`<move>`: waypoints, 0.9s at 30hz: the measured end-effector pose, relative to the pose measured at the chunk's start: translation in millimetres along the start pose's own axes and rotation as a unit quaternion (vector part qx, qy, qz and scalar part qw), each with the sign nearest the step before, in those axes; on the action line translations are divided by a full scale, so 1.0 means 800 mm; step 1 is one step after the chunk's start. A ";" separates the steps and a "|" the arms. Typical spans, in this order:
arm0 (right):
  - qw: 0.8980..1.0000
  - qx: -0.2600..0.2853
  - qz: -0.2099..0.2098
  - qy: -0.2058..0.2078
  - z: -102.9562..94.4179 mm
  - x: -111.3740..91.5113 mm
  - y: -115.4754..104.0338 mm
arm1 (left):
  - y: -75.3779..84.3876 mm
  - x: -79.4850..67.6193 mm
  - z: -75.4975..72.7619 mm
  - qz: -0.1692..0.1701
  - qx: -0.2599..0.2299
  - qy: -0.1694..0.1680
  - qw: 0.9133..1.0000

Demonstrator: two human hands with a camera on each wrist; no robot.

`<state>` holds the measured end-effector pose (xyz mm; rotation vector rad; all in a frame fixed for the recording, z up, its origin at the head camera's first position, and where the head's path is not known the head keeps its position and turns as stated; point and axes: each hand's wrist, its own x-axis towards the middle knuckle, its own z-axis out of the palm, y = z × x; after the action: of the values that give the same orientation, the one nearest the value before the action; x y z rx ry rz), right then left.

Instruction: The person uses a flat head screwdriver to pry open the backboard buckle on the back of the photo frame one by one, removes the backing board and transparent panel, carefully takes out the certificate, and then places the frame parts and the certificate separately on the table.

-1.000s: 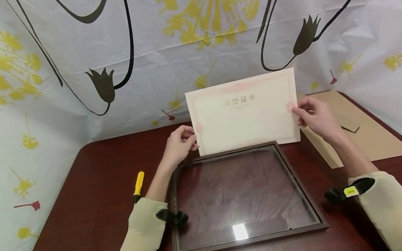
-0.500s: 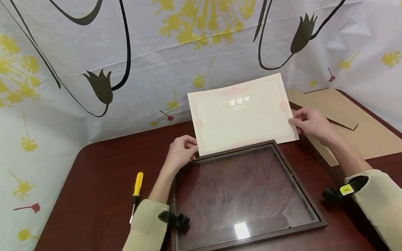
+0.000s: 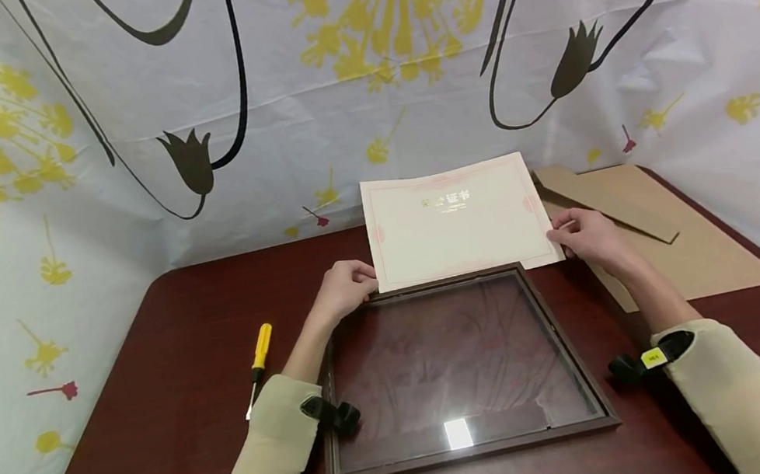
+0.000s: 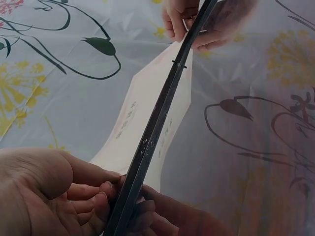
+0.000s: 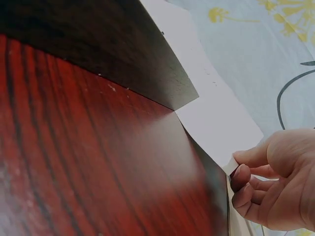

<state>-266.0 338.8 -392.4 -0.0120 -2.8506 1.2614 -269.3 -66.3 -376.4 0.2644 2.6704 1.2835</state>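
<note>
A cream certificate [image 3: 458,240] with a pink border and gold lettering leans back just behind the picture frame [image 3: 475,455]. My left hand [image 3: 344,292] pinches its lower left corner between thumb and fingers, right at the frame's far left corner. On the other side, my right hand [image 3: 587,235] pinches the lower right edge; the right wrist view shows the thumb on top of the paper [image 5: 216,123]. The dark brown frame lies on the table with its glass [image 3: 450,362] in it. In the left wrist view the frame's edge [image 4: 157,113] hides part of the certificate.
A yellow-handled screwdriver [image 3: 261,348] lies left of the frame, beside my left forearm. At the right, a large tan board [image 3: 713,254] rests on the dark red table [image 3: 158,387], with a narrower tan piece [image 3: 608,199] on it. A patterned curtain [image 3: 336,101] hangs behind.
The certificate has come down and tipped back from nearly upright. My right hand has dropped slightly with it, and more of the narrower tan piece shows.
</note>
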 end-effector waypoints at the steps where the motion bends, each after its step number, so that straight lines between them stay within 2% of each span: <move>1: 1.000 0.002 -0.001 -0.004 0.000 0.000 0.001 | 0.000 -0.001 0.000 -0.001 0.001 -0.004 1.000; 5: 1.000 0.004 -0.001 -0.021 -0.003 0.001 0.004 | 0.003 -0.003 0.000 -0.008 0.000 -0.024 1.000; 11: 0.998 0.007 0.020 -0.053 -0.010 -0.001 0.006 | 0.002 -0.004 -0.002 -0.004 0.000 -0.055 0.998; 23: 0.998 -0.003 0.030 -0.058 -0.016 -0.003 0.010 | 0.002 -0.007 0.000 0.013 0.032 -0.115 0.993; 27: 0.998 -0.009 0.036 -0.047 -0.019 -0.005 0.008 | 0.003 -0.007 0.001 0.022 0.036 -0.126 0.991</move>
<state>-261.9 354.5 -387.2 -0.0575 -2.9663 1.2834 -263.8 -65.2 -374.7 0.4648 2.5114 1.0852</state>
